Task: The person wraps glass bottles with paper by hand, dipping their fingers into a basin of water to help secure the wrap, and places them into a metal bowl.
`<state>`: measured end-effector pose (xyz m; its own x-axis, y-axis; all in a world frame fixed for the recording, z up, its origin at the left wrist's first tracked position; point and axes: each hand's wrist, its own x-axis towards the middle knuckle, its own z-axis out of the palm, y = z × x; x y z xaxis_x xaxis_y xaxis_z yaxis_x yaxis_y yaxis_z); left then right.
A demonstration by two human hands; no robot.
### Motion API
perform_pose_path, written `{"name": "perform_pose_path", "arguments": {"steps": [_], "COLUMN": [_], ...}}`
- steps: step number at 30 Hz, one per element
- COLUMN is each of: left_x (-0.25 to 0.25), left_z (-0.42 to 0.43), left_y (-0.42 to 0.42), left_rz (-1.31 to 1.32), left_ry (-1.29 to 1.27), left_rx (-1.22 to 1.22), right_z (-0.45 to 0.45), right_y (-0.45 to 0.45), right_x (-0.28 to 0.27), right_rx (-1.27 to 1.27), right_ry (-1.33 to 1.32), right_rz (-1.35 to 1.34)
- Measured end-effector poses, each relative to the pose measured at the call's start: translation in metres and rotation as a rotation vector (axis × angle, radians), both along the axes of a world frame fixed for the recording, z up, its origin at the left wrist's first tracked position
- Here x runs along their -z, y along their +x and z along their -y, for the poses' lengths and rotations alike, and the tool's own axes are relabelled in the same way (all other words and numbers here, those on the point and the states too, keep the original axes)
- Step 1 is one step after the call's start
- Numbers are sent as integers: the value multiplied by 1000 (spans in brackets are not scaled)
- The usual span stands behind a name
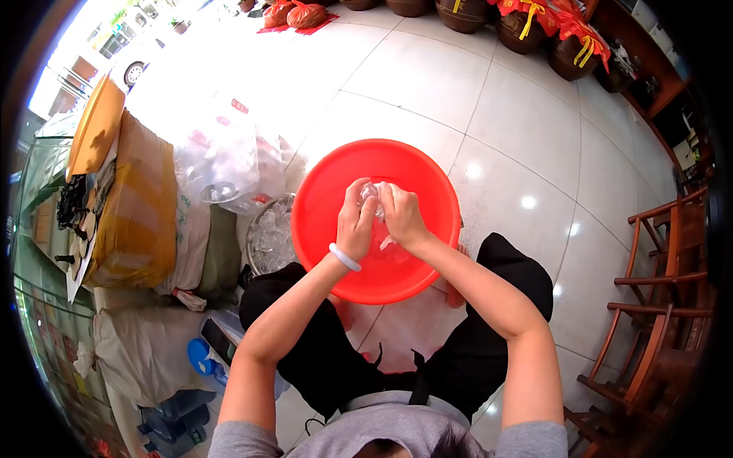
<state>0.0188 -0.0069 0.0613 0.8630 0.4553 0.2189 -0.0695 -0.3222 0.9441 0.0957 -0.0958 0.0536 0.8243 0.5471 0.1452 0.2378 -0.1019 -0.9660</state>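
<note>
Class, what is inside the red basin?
A small pale scrap shows inside the red basin. The left hand and right hand, holding a clear object, hide what is beneath.

Wooden chairs [663,279] stand at right, brown jars [464,17] at top, a taped box [141,210] at left.

The one view looks from the wearer's head, forward and steeply down, over the grey shirt [439,431] at the bottom edge. Near the lens, around mid-frame, come the left hand [356,220], right hand [403,214] and red basin [321,202]; the wide, dark-cornered field bends the floor [542,137] and reaches distant jars [462,15] up top.
</note>
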Motion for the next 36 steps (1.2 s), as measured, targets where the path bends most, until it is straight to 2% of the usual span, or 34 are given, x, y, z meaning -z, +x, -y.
{"name": "perform_pose_path", "arguments": {"steps": [1, 3, 4, 7, 9, 10, 11, 13, 14, 16, 17, 19, 20, 21, 23, 25, 26, 28, 29, 31, 32, 33, 35, 36], "left_x": [3, 4, 1, -7, -2, -3, -1, 8, 13, 17, 17, 1, -8, -7, -1, 2, 3, 3, 10, 24, 28, 28, 30, 31], "left_z": [0, 0, -1, -10, -20, -20, -17, -10, -9, -9, -11, -14, -17, -20, -23, -19, -15, -9, -4, 7, 7, 6, 3, -1], "left_y": [-1, -2, -3, -4, -5, -5, -5, -1, 2, 10, 12, 15, 16, 14, 10, 8, 8, 5, 4, 6, 3, 1, -2, -3], "left_rz": [-1, 108, 109, 95, -77, -85, -87, -20, -20, -61, -60, -399, -556, -556, -718, -764, -755, -686, -687, -381, -400, -400, -260, -250], "left_ry": [-3, 189, 190, 191, -95, 33, 33, 118, 116, -121, -123, -786, -1006, -1006, -1409, -1409, -1347, -1225, -1226, -512, -274, -274, 261, 325], "left_rx": [1, 57, 59, 126, 184, 127, 124, -78, -83, -189, -192, -194, -136, -137, 83, 123, 108, 78, 78, -133, -154, -150, -53, 8], "right_z": [1, 2, 4, 9, 9, 9, 8, 7, 5, 4, 2, 1, 3, 5, 7, 5, 5, 5, 3, 1, 2, 3, 5, 6], "right_y": [3, 11, 13, 17, 11, 7, 2, -3, -3, 0, 1, 1, 1, -1, 1, 4, 6, 8, 10, 13, 13, 12, 12, 12], "right_x": [2, 3, 2, -5, -15, -20, -25, -32, -28, -14, -7, 4, 7, 9, 13, 18, 21, 27, 29, 31, 31, 31, 32, 34], "right_rx": [1, 0, -45, -155, -143, -137, -140, -79, -84, -87, -91, -5, -7, -35, -61, -49, -50, -155, -155, -170, -165, -162, -158, -161], "right_ry": [-3, 36, 74, 40, -18, -75, -75, -74, -76, -29, -30, -7, -7, -41, -77, -47, -45, -276, -277, -240, -242, -202, -165, -194], "right_rz": [-1, -82, 4, 13, 35, 56, 53, -17, -17, 344, 344, 843, 842, 909, 975, 948, 944, 659, 659, 461, 460, 433, 404, 337]}}
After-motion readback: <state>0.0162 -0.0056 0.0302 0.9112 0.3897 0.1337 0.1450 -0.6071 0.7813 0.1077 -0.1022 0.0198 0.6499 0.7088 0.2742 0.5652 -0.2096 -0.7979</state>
